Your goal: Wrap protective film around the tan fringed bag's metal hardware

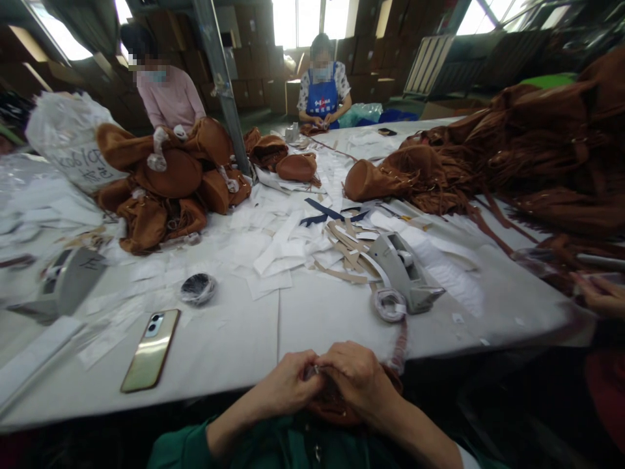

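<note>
At the table's front edge my left hand [296,378] and my right hand [355,376] meet, fingers pinched together over a small shiny piece that I cannot make out. Below them, on my lap, a brown bag [336,412] shows only in part; my hands cover most of it. A strap wrapped in clear film [400,342] runs from the bag up onto the table. Just beyond it lies a wrapped ring-shaped coil [389,304], against a grey tape dispenser [404,273].
Brown bags [170,172] are piled at left, more fringed bags [551,143] at right. A phone [150,352], a black wrapped coil [198,288] and another dispenser [63,283] lie nearer. Paper scraps [278,254] cover the middle. A metal post [225,85] rises there. Two co-workers sit opposite; another person's hand [600,293] is at right.
</note>
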The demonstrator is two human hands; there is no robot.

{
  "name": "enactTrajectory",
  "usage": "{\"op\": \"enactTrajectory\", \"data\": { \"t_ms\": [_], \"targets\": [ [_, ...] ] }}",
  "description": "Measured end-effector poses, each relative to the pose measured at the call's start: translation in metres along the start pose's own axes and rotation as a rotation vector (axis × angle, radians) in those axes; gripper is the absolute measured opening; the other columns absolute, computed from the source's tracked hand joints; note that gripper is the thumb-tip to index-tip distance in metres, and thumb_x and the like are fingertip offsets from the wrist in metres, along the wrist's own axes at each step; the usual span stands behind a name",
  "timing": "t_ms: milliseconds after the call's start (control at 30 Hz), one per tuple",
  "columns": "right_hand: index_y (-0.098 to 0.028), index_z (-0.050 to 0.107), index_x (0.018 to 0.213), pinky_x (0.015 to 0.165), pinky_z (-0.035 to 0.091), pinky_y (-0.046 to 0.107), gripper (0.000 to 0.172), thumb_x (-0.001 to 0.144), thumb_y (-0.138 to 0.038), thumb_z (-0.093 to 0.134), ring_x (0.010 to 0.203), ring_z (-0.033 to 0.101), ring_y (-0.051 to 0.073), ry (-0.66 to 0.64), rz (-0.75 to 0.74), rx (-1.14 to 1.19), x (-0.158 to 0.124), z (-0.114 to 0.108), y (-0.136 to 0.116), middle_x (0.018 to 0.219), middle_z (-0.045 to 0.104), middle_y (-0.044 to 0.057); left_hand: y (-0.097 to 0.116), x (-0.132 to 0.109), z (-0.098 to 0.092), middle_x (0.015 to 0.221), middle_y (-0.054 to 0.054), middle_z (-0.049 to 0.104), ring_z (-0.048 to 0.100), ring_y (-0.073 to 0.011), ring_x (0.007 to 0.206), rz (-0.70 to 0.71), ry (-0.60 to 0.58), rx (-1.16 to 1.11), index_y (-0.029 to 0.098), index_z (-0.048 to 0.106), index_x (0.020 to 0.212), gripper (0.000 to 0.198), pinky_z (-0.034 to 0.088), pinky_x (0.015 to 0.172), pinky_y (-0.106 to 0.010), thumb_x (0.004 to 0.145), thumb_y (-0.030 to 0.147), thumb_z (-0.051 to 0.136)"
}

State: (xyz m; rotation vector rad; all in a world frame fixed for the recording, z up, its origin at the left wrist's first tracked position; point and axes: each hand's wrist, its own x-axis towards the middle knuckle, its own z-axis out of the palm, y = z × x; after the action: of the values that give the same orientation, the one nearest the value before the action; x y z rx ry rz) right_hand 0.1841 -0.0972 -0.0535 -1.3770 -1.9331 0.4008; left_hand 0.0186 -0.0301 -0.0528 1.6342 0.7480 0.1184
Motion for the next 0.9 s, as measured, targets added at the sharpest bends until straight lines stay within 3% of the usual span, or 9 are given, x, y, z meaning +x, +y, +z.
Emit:
{"op": "enactTrajectory", "data": {
  "t_ms": [100, 200, 367, 433, 533, 700, 800, 900],
  "targets": [
    [-0.016, 0.066, 0.085, 0.063, 0.046, 0.026, 0.026, 0.094, -0.017, 0.042, 0.066, 0.062, 0.014, 0.051, -0.039, -0.003, -0.004, 0.002, 0.0, 0.072, 0.068, 0.004, -0.011, 0.003, 0.0, 0.062, 0.005, 0.043, 0.035, -0.009, 0.056, -0.079, -0.012, -0.138, 0.014, 0.053, 0.074, 0.023, 0.026, 0.051, -0.021, 0.082, 0.035, 0.054],
    [-0.018, 0.065, 0.088, 0.065, 0.048, 0.026, 0.022, 0.094, -0.016, 0.044, 0.07, 0.065, 0.014, 0.083, -0.007, -0.003, -0.008, 0.002, -0.004, 0.077, 0.072, 0.003, -0.013, 0.003, 0.002, 0.058, 0.005, 0.047, 0.033, -0.0063, 0.047, -0.185, -0.094, -0.429, 0.014, 0.054, 0.08, 0.034, 0.022, 0.044, -0.02, 0.078, 0.047, 0.06],
    [-0.019, 0.066, 0.094, 0.063, 0.048, 0.027, 0.022, 0.093, -0.016, 0.045, 0.07, 0.067, 0.015, 0.105, -0.025, -0.052, -0.01, -0.002, -0.014, 0.082, 0.074, 0.004, -0.012, 0.002, 0.005, 0.055, 0.0, 0.055, 0.034, -0.0048, 0.04, -0.243, -0.2, -0.924, 0.011, 0.059, 0.075, 0.026, 0.023, 0.041, -0.019, 0.066, 0.034, 0.067],
    [-0.018, 0.066, 0.097, 0.06, 0.047, 0.027, 0.022, 0.093, -0.019, 0.044, 0.068, 0.067, 0.016, 0.095, -0.076, -0.103, -0.009, -0.003, -0.015, 0.084, 0.074, 0.006, -0.015, 0.002, 0.006, 0.053, -0.002, 0.055, 0.036, -0.0062, 0.04, -0.31, -0.209, -1.061, 0.01, 0.06, 0.071, 0.029, 0.027, 0.042, -0.02, 0.067, 0.039, 0.063],
    [-0.017, 0.065, 0.1, 0.06, 0.049, 0.029, 0.022, 0.091, -0.021, 0.044, 0.068, 0.067, 0.017, 0.127, -0.172, -0.166, -0.008, -0.003, -0.013, 0.086, 0.074, 0.01, -0.02, 0.003, 0.006, 0.051, -0.004, 0.057, 0.038, -0.0073, 0.039, -0.367, -0.2, -1.065, 0.009, 0.062, 0.073, 0.039, 0.028, 0.042, -0.021, 0.072, 0.048, 0.063],
    [-0.015, 0.06, 0.114, 0.065, 0.053, 0.033, 0.028, 0.087, -0.023, 0.057, 0.082, 0.069, 0.02, 0.13, -0.266, -0.223, -0.013, 0.003, -0.004, 0.106, 0.071, 0.014, -0.024, 0.005, 0.001, 0.052, -0.002, 0.056, 0.039, -0.0064, 0.04, -0.221, -0.106, -1.083, 0.008, 0.061, 0.075, 0.038, 0.03, 0.044, -0.021, 0.073, 0.046, 0.07],
    [-0.018, 0.063, 0.108, 0.075, 0.053, 0.034, 0.021, 0.089, -0.018, 0.054, 0.09, 0.068, 0.02, 0.136, -0.137, -0.138, -0.018, 0.007, -0.002, 0.104, 0.072, 0.01, -0.026, 0.007, -0.005, 0.058, -0.003, 0.061, 0.038, -0.0043, 0.039, -0.173, 0.036, -1.044, 0.009, 0.059, 0.083, 0.039, 0.027, 0.041, -0.019, 0.075, 0.046, 0.07],
    [-0.019, 0.067, 0.092, 0.069, 0.053, 0.027, 0.018, 0.093, -0.023, 0.05, 0.074, 0.068, 0.016, 0.2, 0.259, 0.072, -0.019, 0.008, -0.006, 0.083, 0.073, 0.004, -0.027, 0.008, -0.007, 0.059, -0.003, 0.062, 0.038, -0.004, 0.037, -0.16, 0.11, -0.931, 0.013, 0.053, 0.079, 0.039, 0.025, 0.039, -0.018, 0.074, 0.047, 0.071]
  ]
}}
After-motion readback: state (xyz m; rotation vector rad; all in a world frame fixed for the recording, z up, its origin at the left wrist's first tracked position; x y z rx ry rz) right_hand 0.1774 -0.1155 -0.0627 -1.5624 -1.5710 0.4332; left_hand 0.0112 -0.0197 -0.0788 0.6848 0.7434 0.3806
